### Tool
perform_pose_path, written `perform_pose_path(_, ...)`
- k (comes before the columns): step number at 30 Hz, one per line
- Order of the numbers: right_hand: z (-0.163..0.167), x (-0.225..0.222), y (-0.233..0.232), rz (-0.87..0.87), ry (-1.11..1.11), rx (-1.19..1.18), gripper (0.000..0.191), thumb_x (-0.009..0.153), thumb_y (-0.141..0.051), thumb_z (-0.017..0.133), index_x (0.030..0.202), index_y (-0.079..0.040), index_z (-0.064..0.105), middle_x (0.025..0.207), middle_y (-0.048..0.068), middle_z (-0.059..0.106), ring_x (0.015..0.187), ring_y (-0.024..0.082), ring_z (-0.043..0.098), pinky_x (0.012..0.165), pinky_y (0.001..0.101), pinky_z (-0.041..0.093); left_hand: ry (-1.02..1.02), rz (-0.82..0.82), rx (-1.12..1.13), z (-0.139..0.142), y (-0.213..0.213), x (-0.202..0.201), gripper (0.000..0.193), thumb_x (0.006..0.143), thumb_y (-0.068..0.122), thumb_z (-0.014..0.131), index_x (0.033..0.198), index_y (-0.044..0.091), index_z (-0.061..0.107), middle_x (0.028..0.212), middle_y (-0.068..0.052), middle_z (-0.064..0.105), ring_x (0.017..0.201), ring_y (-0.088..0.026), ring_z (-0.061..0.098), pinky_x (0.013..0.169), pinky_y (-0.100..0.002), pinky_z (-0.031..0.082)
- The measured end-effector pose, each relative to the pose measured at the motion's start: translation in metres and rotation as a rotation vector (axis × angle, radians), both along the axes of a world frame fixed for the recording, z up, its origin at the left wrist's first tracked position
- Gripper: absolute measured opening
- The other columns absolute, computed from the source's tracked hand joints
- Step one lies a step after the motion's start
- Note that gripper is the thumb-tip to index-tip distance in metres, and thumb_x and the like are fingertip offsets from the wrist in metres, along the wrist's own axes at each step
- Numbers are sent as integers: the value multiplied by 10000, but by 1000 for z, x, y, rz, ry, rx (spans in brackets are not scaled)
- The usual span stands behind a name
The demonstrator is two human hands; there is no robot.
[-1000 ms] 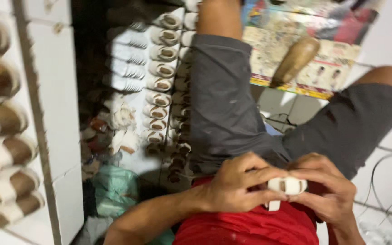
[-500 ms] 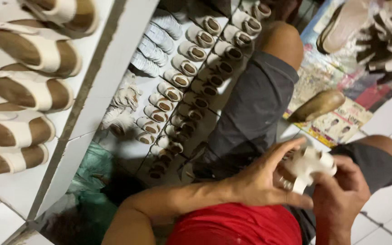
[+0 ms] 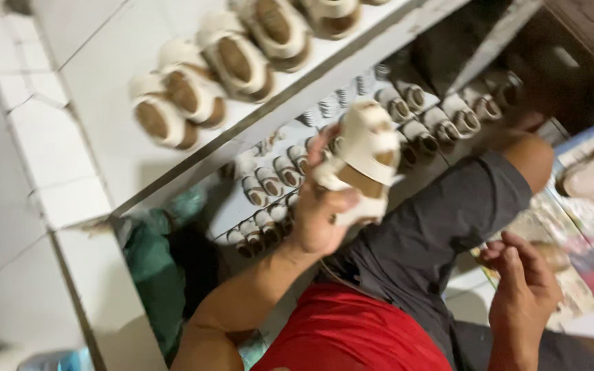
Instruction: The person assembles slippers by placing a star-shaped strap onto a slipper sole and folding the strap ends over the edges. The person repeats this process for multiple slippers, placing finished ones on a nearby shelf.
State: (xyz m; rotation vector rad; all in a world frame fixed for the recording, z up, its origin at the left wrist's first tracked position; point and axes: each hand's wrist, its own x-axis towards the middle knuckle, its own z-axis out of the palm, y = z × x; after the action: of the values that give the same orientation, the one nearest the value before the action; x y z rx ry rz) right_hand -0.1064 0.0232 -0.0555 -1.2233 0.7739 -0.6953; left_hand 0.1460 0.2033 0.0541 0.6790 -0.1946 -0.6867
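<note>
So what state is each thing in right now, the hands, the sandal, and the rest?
left hand: raised, fingers closed around the sandal
small white sandal: held up in the air, sole partly showing
right hand: empty, fingers loosely curled, low by the knee
sandals on the white shelf: lying side by side
sandals on the lower level: lined up in rows

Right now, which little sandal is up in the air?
The cream sandal gripped by the left hand; all the others lie in rows on the white shelves.
</note>
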Motion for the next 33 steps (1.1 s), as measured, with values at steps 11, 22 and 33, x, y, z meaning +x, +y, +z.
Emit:
perform_pose_path(11,-120,-69,-32,54,33,-134,158,1223,25,522,1250,178,546,1118,226,672,1067,245,676,1064,366,548,-466,890,141,78,138,61,809,799,52,504,1590,-47,362,1401,-174,603,1300,-275,601,1171,-405,496)
perform_pose_path(22,-148,-87,-85,194,137,-205,234,1224,-102,445,1293,116,494,1130,227,599,1040,262,654,981,410,569,-441,1125,820,54,188,112,748,912,85,673,1567,-16,327,1436,-128,529,1086,-201,517,928,-314,467)
perform_pose_path(33,-148,-82,-54,-104,359,-442,268,1180,-119,698,1290,113,620,1150,267,681,1014,321,681,932,418,572,-735,1234,1116,61,170,109,749,1019,231,645,1610,-20,258,1653,-182,297,1436,-336,433,1088,-501,422)
